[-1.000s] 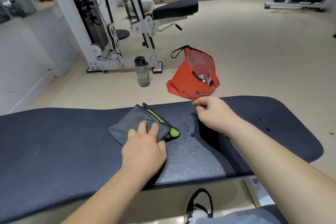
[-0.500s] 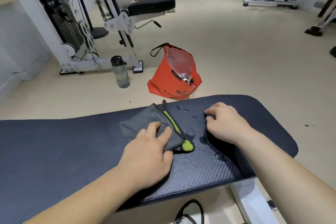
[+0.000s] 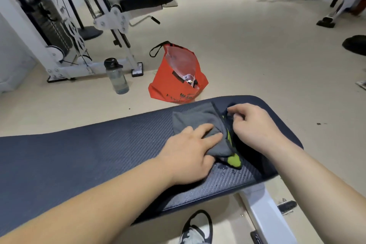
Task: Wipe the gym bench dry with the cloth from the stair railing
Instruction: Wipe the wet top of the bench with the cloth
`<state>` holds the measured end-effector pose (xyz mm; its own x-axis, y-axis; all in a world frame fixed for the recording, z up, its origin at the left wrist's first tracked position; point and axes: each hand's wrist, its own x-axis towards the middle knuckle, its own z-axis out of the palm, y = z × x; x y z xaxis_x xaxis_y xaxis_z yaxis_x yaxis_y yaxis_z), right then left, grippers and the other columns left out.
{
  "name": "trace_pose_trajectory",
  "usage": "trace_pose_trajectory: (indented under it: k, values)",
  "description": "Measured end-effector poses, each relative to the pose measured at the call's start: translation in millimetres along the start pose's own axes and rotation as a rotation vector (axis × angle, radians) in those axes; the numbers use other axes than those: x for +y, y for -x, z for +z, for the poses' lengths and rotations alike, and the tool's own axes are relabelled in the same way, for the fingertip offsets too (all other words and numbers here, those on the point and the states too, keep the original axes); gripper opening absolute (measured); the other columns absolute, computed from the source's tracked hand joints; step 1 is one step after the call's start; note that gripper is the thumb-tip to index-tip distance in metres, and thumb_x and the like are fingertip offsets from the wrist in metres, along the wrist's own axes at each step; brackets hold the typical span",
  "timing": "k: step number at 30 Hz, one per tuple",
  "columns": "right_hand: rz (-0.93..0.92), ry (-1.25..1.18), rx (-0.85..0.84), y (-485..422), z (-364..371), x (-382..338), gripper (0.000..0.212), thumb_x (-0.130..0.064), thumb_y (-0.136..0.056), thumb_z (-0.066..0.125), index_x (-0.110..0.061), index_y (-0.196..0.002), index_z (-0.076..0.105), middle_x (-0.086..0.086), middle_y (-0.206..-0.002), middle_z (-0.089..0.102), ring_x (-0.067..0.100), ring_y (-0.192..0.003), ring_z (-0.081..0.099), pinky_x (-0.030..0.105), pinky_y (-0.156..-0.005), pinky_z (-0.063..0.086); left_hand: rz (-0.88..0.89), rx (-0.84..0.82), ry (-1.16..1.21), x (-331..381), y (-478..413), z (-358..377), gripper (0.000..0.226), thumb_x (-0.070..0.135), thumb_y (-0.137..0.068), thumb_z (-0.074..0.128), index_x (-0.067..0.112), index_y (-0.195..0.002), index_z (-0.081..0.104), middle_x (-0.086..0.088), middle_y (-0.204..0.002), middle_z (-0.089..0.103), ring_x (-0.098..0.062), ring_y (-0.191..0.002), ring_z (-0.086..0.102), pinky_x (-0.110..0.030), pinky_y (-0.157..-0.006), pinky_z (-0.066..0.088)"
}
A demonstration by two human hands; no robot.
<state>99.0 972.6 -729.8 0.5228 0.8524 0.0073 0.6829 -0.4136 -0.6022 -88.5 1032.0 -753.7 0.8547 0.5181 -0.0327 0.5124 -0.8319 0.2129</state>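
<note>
A dark blue padded gym bench [image 3: 89, 156] runs across the lower view, its rounded end at the right. A folded grey cloth [image 3: 200, 119] with a black edge and yellow-green patches lies near that end. My left hand [image 3: 190, 152] presses flat on the cloth's near part, fingers spread over it. My right hand [image 3: 255, 125] sits curled beside the cloth's right edge, fingertips touching its black trim. Water droplets [image 3: 223, 170] bead on the bench just in front of the cloth.
An orange bag [image 3: 174, 83] and a grey water bottle [image 3: 116, 77] stand on the beige floor beyond the bench. A white weight machine [image 3: 83, 31] with a black seat stands at the back left. My shoe [image 3: 196, 228] and the bench's white leg [image 3: 265, 212] are below.
My left hand has slid the cloth rightward along the bench toward its end, up against my right hand. The view has shifted right with it.
</note>
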Motion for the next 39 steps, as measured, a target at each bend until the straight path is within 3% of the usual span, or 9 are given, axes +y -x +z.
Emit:
trace_pose_trajectory:
  k: [2,7,14,20,23,27,32,35,39]
  values:
    - [0.033,0.001,-0.001,2.5,-6.8,8.7,0.04,-0.015,-0.099,0.046,-0.02,-0.131,0.069,-0.001,-0.136,0.067,0.021,-0.129,0.059,0.028,-0.104,0.042,-0.021,0.0,-0.042,-22.1,2.1,-4.0,0.064,0.047,-0.09,0.038,0.045,-0.153,0.029,0.014,-0.164,0.026,-0.028,-0.13,0.047,-0.045,-0.105,0.047]
    - [0.152,0.034,-0.004,12.1,-24.0,36.3,0.04,-0.02,-0.097,0.049,-0.019,-0.132,0.068,0.003,-0.139,0.067,0.025,-0.131,0.058,0.035,-0.109,0.044,-0.482,0.093,-0.059,-23.9,1.7,-6.4,0.056,0.043,-0.095,0.041,0.034,-0.15,0.039,-0.001,-0.162,0.033,-0.038,-0.128,0.047,-0.048,-0.099,0.047]
    - [0.24,0.002,-0.015,17.0,-32.8,44.4,0.041,-0.021,-0.094,0.048,-0.021,-0.13,0.069,0.003,-0.139,0.066,0.029,-0.131,0.057,0.044,-0.109,0.046,-0.054,0.024,-0.009,36.0,47.5,4.9,0.061,0.052,-0.093,0.038,0.043,-0.152,0.027,0.008,-0.161,0.023,-0.025,-0.131,0.047,-0.043,-0.097,0.052]
    - [0.379,-0.012,0.046,22.4,-47.3,64.0,0.032,-0.02,-0.091,0.047,-0.014,-0.113,0.069,0.006,-0.115,0.072,0.032,-0.112,0.061,0.042,-0.095,0.053,-0.392,0.074,-0.073,34.4,3.5,8.4,0.058,0.046,-0.096,0.041,0.036,-0.152,0.033,0.0,-0.161,0.029,-0.032,-0.13,0.047,-0.045,-0.097,0.05]
    - [0.391,-0.04,0.051,19.6,-47.6,72.6,0.028,-0.023,-0.091,0.046,-0.014,-0.104,0.069,0.006,-0.101,0.071,0.034,-0.101,0.064,0.04,-0.088,0.054,-0.122,0.013,-0.057,71.6,11.4,15.4,0.061,0.049,-0.095,0.038,0.04,-0.154,0.025,0.004,-0.164,0.021,-0.028,-0.133,0.042,-0.043,-0.099,0.05]
    - [0.369,-0.124,0.116,14.5,-47.1,84.7,0.027,-0.028,-0.092,0.04,-0.015,-0.082,0.061,0.001,-0.079,0.064,0.031,-0.083,0.059,0.04,-0.076,0.051,0.159,-0.046,-0.017,34.4,-21.4,-1.3,0.061,0.053,-0.09,0.034,0.05,-0.151,0.029,0.015,-0.16,0.027,-0.019,-0.136,0.046,-0.044,-0.102,0.05]
    - [0.388,-0.236,0.222,12.7,-50.2,102.9,0.043,-0.03,-0.103,0.037,-0.018,-0.062,0.037,-0.002,-0.063,0.042,0.026,-0.068,0.042,0.036,-0.056,0.029,-0.153,0.081,-0.066,33.8,-118.6,9.7,0.05,0.044,-0.095,0.042,0.039,-0.145,0.044,0.002,-0.155,0.039,-0.034,-0.13,0.052,-0.047,-0.098,0.049]
    - [0.356,-0.257,0.29,8.3,-51.7,105.5,0.043,-0.036,-0.106,0.032,-0.022,-0.066,0.038,0.001,-0.075,0.049,0.028,-0.079,0.047,0.037,-0.066,0.035,-0.198,0.083,-0.045,71.3,-158.1,18.6,0.052,0.042,-0.096,0.042,0.034,-0.147,0.043,-0.002,-0.16,0.036,-0.038,-0.131,0.048,-0.047,-0.101,0.045]
    - [0.352,-0.257,0.368,4.1,-54.8,105.8,0.04,-0.044,-0.106,0.028,-0.023,-0.084,0.054,0.014,-0.108,0.067,0.033,-0.109,0.058,0.045,-0.094,0.046,0.029,0.054,-0.018,120.0,-127.9,29.4,0.06,0.042,-0.093,0.044,0.041,-0.152,0.035,0.006,-0.167,0.028,-0.035,-0.13,0.046,-0.046,-0.102,0.045]
